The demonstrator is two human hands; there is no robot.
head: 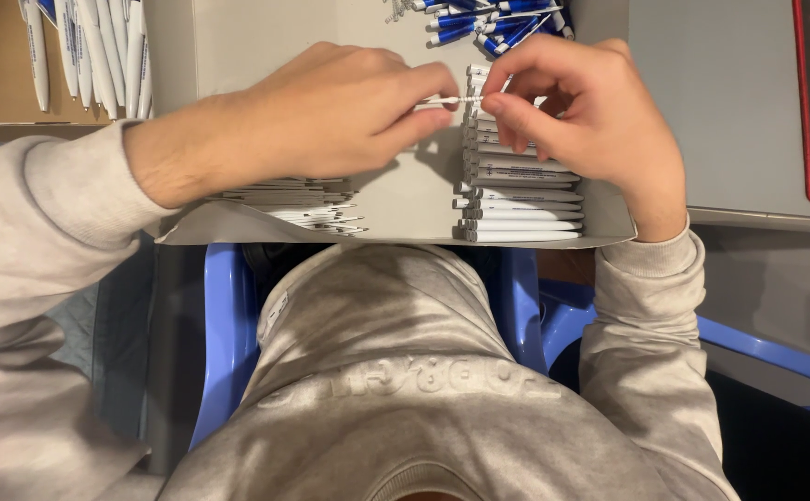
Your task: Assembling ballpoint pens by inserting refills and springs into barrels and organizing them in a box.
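1. The left hand (pixel 331 111) and the right hand (pixel 581 121) meet above a shallow grey tray (pixel 405 199) on the bench (pixel 748 121). Between them they pinch one thin white pen part (pixel 456 99), a slim rod held level just over the tray.
2. The left fingers (pixel 428 88) are closed narrowly on the rod's left end; the right fingers (pixel 507 104) close on its right end, thumb against forefinger.
3. The rod looks very light, stiff and smooth, likely to slip or bend if squeezed at mid-length, so the ends seem the safest places to grip.
4. Directly under the right hand lies a neat stack of white pen barrels (pixel 521 199); a second, flatter pile of white parts (pixel 298 199) lies under the left wrist.
5. Blue and white pens (pixel 488 19) lie at the tray's far edge, and more white pens (pixel 89 46) at the upper left.
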